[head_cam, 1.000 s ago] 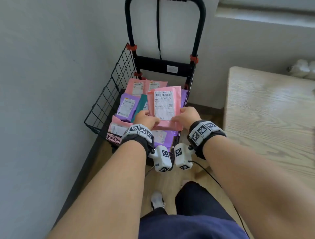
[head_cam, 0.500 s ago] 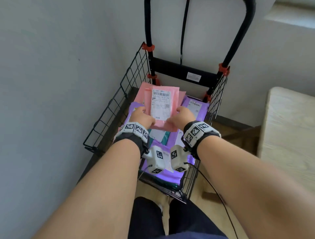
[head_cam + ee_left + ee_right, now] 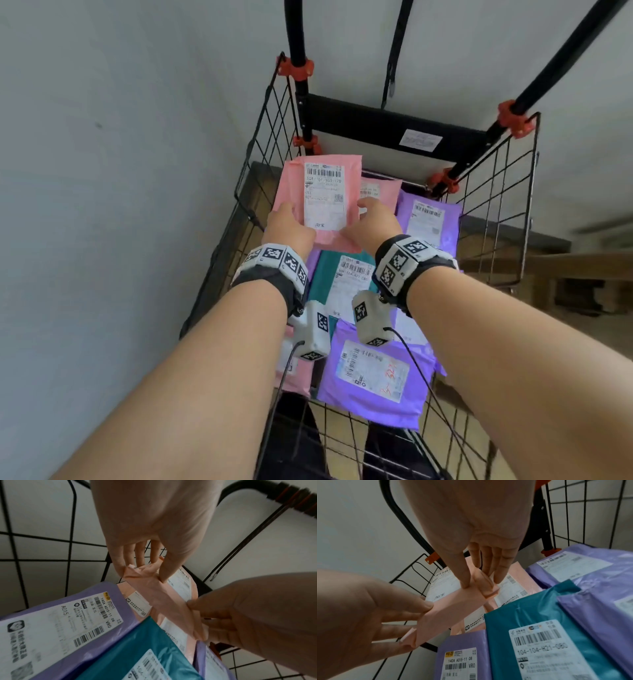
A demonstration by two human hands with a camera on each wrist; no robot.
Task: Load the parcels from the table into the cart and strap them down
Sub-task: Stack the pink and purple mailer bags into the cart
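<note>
I hold a pink parcel (image 3: 322, 198) with a white label over the back left of the black wire cart (image 3: 270, 137). My left hand (image 3: 287, 222) pinches its near left corner, thumb on top, fingers under. My right hand (image 3: 373, 219) pinches the near right corner the same way. In the left wrist view my left hand (image 3: 142, 572) grips the crumpled pink edge (image 3: 164, 599). In the right wrist view my right hand (image 3: 481, 582) grips the same pink edge (image 3: 453, 601). A black strap (image 3: 394, 61) hangs from the handle behind the basket.
Lying in the basket are a second pink parcel (image 3: 380, 188), a purple parcel (image 3: 428, 219), a teal parcel (image 3: 342, 281) and a front purple parcel (image 3: 373, 377). A grey wall (image 3: 120, 205) runs close on the left. A wooden table (image 3: 589, 263) is at the right.
Both hands carried the pink parcel forward and down toward the back left of the basket. My view moved closer over the cart, and the table slid off to the right.
</note>
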